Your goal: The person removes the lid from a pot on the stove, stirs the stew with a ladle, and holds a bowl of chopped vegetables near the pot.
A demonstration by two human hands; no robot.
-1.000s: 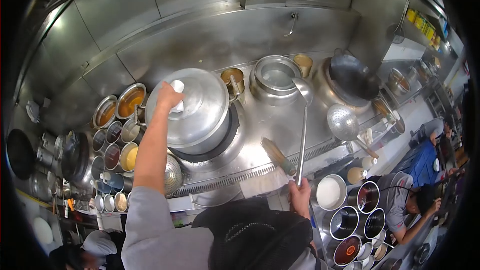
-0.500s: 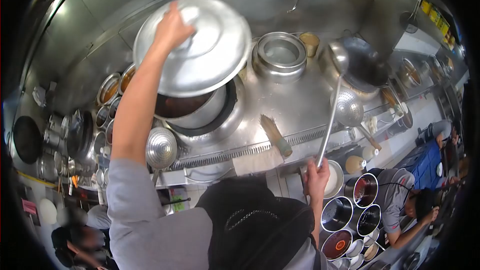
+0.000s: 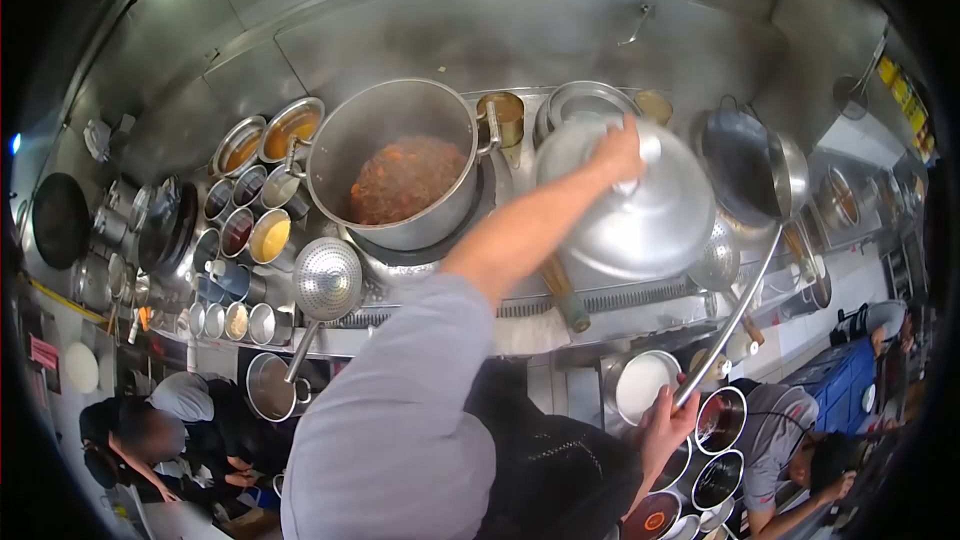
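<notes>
My left hand [image 3: 618, 152] is closed on the knob of a large metal lid [image 3: 640, 230], held over the steel counter right of the stockpot. The lid is slightly blurred and hides part of the counter. Uncovered, the big stockpot [image 3: 330, 165] stands on its burner with a steaming reddish-brown stew [image 3: 410, 180] inside. My right hand [image 3: 668, 422] grips the lower end of a long-handled ladle [image 3: 735, 315]. The ladle's bowl is up by the dark wok [image 3: 738, 165] at the right.
A perforated skimmer [image 3: 328, 280] lies left of the burner, near several seasoning containers [image 3: 270, 237]. A bamboo brush [image 3: 567, 300] rests by the counter's front edge. Sauce pots [image 3: 720, 420] stand at my right. One co-worker [image 3: 780, 430] is at the right, others at the lower left.
My left hand has carried the lid rightward off the stockpot, exposing the stew. The ladle in my right hand has swung to the right, its bowl now beside the wok. The camera view has shifted.
</notes>
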